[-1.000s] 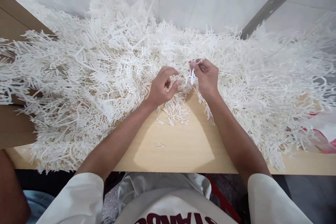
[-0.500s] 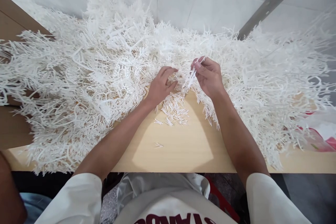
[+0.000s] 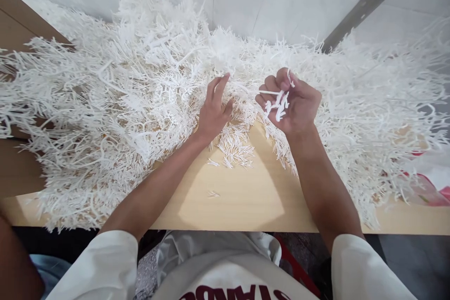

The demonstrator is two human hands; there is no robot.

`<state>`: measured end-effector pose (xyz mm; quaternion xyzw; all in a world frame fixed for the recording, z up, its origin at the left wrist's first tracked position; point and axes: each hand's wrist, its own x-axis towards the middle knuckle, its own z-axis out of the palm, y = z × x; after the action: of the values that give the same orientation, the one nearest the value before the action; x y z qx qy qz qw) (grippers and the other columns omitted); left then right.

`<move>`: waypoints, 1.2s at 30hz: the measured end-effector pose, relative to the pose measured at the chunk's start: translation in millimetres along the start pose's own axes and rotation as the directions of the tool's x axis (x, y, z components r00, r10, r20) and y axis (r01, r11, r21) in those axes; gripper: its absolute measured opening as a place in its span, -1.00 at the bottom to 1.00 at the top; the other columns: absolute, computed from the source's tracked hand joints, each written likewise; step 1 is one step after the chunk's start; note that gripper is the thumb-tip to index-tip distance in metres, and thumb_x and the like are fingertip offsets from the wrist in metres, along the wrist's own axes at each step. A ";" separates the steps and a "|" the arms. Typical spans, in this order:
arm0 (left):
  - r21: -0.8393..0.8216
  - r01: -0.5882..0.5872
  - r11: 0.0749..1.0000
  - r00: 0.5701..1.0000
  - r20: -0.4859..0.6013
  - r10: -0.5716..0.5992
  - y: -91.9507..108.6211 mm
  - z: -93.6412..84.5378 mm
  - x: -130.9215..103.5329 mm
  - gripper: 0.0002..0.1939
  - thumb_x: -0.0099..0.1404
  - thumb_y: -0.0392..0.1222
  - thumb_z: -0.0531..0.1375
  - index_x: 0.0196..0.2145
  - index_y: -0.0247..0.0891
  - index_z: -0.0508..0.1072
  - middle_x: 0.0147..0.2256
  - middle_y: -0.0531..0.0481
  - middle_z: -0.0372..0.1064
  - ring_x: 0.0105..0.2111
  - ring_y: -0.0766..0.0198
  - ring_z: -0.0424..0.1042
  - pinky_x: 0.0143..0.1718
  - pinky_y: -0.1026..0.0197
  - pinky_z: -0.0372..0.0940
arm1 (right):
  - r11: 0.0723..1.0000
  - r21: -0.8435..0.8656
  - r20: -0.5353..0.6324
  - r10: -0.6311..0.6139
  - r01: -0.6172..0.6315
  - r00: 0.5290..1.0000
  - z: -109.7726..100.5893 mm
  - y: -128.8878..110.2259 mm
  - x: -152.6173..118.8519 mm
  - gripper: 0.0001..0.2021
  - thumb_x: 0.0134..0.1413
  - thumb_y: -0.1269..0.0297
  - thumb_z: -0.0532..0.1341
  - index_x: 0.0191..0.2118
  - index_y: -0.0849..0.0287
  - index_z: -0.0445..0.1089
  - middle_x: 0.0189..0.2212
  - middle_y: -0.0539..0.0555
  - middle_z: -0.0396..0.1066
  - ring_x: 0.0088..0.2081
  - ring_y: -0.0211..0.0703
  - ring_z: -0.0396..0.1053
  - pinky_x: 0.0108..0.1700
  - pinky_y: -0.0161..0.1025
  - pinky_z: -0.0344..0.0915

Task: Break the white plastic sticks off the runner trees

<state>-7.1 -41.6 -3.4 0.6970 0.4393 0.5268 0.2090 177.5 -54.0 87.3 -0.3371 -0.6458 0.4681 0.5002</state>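
Note:
My right hand (image 3: 301, 103) is turned palm up, its fingers curled around several white branched plastic sprigs (image 3: 280, 103). One thin stem sticks out to the left past the fingers, and a short curly bit shows at the thumb. To the left, my left hand (image 3: 215, 115) has its fingers apart and nothing visible in it. It hovers at the edge of a big heap of white branched plastic pieces (image 3: 133, 84). Just below that hand, small white sprigs (image 3: 235, 150) lie loose on the wooden table (image 3: 228, 213).
Cardboard boxes (image 3: 21, 168) stand at the left. A grey metal post (image 3: 365, 9) rises before the tiled wall (image 3: 267, 0) behind the heap. On the right lies a clear and red plastic bag (image 3: 427, 187). Another person's arm (image 3: 17, 258) shows at lower left.
My right hand has moved slightly right and rolled palm up, showing the white sprigs in it. My left hand has lifted a little, with its fingers more stretched.

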 end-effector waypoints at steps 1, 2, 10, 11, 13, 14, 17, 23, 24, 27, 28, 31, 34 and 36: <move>0.023 0.012 1.000 1.000 -0.025 -0.011 1.5 -1.1 -0.3 -0.48 0.35 0.26 0.04 0.13 -0.03 0.33 0.13 -0.15 0.21 -0.12 0.20 0.39 -0.18 0.16 0.34 | 0.997 -0.079 -0.012 -0.001 0.000 1.000 -0.3 -2.3 0.2 -0.56 0.24 -0.17 0.00 -0.48 0.04 -0.03 -0.55 -0.05 -0.04 -0.54 -0.25 0.04 -0.47 -0.11 0.25; 0.047 0.018 0.999 0.998 -0.053 -0.016 3.1 -2.3 -0.4 -0.52 0.37 0.24 0.03 0.05 -0.08 0.39 0.06 -0.15 0.26 -0.16 0.22 0.39 -0.18 0.16 0.33 | 0.991 -0.130 -0.030 0.012 -0.016 0.999 -1.1 -3.5 0.9 -0.54 0.24 -0.21 -0.02 -0.49 0.04 0.00 -0.55 -0.04 0.00 -0.54 -0.25 0.09 -0.46 -0.11 0.27; 0.094 -0.038 0.995 0.996 -0.077 0.045 3.0 -4.4 0.6 -0.61 0.45 0.14 -0.04 -0.22 -0.17 0.43 -0.24 -0.04 0.46 -0.26 0.30 0.44 -0.19 0.19 0.33 | 0.954 -0.060 -0.365 0.252 -0.293 0.896 -22.4 9.6 7.8 -0.54 0.10 -0.34 0.07 -0.24 -0.05 0.35 -0.34 0.02 0.43 -0.30 -0.12 0.44 -0.38 -0.16 0.38; 0.081 -0.026 0.996 0.997 -0.071 0.032 1.7 -3.4 0.4 -0.60 0.46 0.15 -0.05 -0.20 -0.16 0.43 -0.26 -0.02 0.47 -0.28 0.30 0.44 -0.21 0.19 0.33 | 0.952 -0.076 -0.361 0.251 -0.297 0.898 -23.9 10.3 7.0 -0.55 0.12 -0.33 0.06 -0.17 -0.08 0.36 -0.29 0.02 0.47 -0.23 -0.09 0.47 -0.34 -0.16 0.41; 0.051 -0.003 0.999 0.997 -0.072 0.007 -0.4 -1.1 0.1 -0.57 0.45 0.17 -0.07 -0.15 -0.14 0.44 -0.26 -0.02 0.47 -0.29 0.29 0.46 -0.24 0.18 0.33 | 0.955 -0.120 -0.325 0.219 -0.270 0.920 -23.4 9.8 5.3 -0.59 0.18 -0.24 0.04 -0.05 -0.11 0.35 -0.16 0.01 0.52 -0.08 -0.07 0.48 -0.22 -0.14 0.44; 0.035 0.005 0.999 0.997 -0.072 -0.003 -1.1 -0.1 0.2 -0.57 0.45 0.18 -0.07 -0.13 -0.12 0.44 -0.24 -0.02 0.48 -0.26 0.27 0.48 -0.23 0.17 0.34 | 0.958 -0.154 -0.297 0.187 -0.241 0.936 -21.5 8.8 4.4 -0.61 0.20 -0.18 0.05 0.00 -0.12 0.33 -0.09 0.01 0.52 -0.01 -0.06 0.46 -0.15 -0.12 0.44; 0.002 0.010 1.000 0.997 -0.072 -0.010 -1.3 1.5 0.9 -0.57 0.45 0.18 -0.07 -0.12 -0.10 0.46 -0.18 -0.04 0.49 -0.20 0.23 0.48 -0.18 0.13 0.36 | 0.942 -0.282 -0.171 0.136 -0.181 0.976 -12.2 4.4 2.4 -0.62 0.18 -0.06 0.14 0.06 -0.09 0.33 0.05 0.00 0.47 0.10 -0.05 0.40 -0.02 -0.07 0.42; 0.024 -0.076 0.997 0.996 -0.050 0.077 2.7 -2.0 1.8 -0.64 0.48 0.06 -0.04 -0.19 -0.16 0.45 -0.27 -0.04 0.44 -0.26 0.27 0.43 -0.21 0.15 0.34 | 0.900 -0.375 0.128 0.288 -0.222 0.949 -2.5 0.0 -1.1 -0.52 0.03 0.02 0.32 0.10 -0.08 0.35 0.01 0.06 0.45 -0.01 -0.04 0.45 -0.06 -0.07 0.46; 0.036 -0.080 0.996 0.995 -0.055 0.082 3.3 -2.4 1.9 -0.65 0.48 0.06 -0.04 -0.19 -0.16 0.45 -0.27 -0.04 0.43 -0.25 0.27 0.42 -0.21 0.15 0.33 | 0.901 -0.375 0.178 0.301 -0.218 0.937 -2.7 0.0 -1.5 -0.52 0.00 0.05 0.34 0.08 -0.07 0.37 0.00 0.06 0.44 -0.03 -0.05 0.45 -0.06 -0.08 0.46; 0.063 -0.076 0.995 0.994 -0.068 0.080 4.5 -2.5 2.5 -0.64 0.47 0.08 -0.05 -0.20 -0.15 0.44 -0.27 -0.04 0.43 -0.24 0.26 0.42 -0.21 0.15 0.33 | 0.903 -0.379 0.246 0.308 -0.201 0.919 -5.0 0.8 -2.2 -0.59 -0.07 0.12 0.39 -0.03 -0.02 0.44 -0.03 0.06 0.45 -0.07 -0.08 0.45 -0.06 -0.09 0.46; 0.068 -0.075 0.995 0.994 -0.076 0.080 4.6 -2.2 2.9 -0.63 0.47 0.08 -0.05 -0.21 -0.15 0.44 -0.28 -0.04 0.42 -0.25 0.26 0.42 -0.21 0.15 0.32 | 0.903 -0.382 0.248 0.306 -0.198 0.919 -6.3 1.2 -2.3 -0.63 -0.08 0.14 0.39 -0.09 0.01 0.47 -0.05 0.05 0.46 -0.09 -0.09 0.45 -0.06 -0.10 0.46; 0.058 -0.054 0.997 0.991 -0.116 0.061 4.7 -1.7 4.0 -0.63 0.46 0.11 -0.05 -0.24 -0.15 0.43 -0.30 -0.05 0.41 -0.28 0.25 0.40 -0.24 0.13 0.32 | 0.899 -0.393 0.225 0.296 -0.192 0.928 -12.5 3.2 -2.2 -0.73 -0.11 0.17 0.40 -0.23 0.08 0.49 -0.16 0.05 0.49 -0.17 -0.13 0.45 -0.09 -0.11 0.45; 0.023 -0.015 1.000 0.988 -0.154 0.018 4.8 -2.2 4.6 -0.63 0.46 0.12 -0.04 -0.23 -0.12 0.43 -0.29 -0.05 0.41 -0.32 0.25 0.38 -0.26 0.11 0.31 | 0.881 -0.440 0.215 0.292 -0.174 0.932 -21.7 5.0 -1.6 -0.78 -0.10 0.23 0.37 -0.25 0.11 0.50 -0.21 0.05 0.51 -0.23 -0.15 0.47 -0.12 -0.10 0.45; 0.009 -0.020 1.000 0.988 -0.152 0.021 4.6 -2.8 4.4 -0.64 0.45 0.12 -0.03 -0.22 -0.12 0.44 -0.28 -0.06 0.40 -0.30 0.25 0.39 -0.25 0.11 0.31 | 0.854 -0.506 0.239 0.270 -0.118 0.933 -27.4 4.8 -1.4 -0.85 -0.03 0.26 0.31 -0.27 0.10 0.51 -0.17 0.07 0.53 -0.17 -0.11 0.49 -0.08 -0.07 0.43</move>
<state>-7.6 -40.8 3.6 0.6600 0.4486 0.5791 0.1668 204.0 -46.3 84.0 -0.4401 -0.7728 0.3859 0.2454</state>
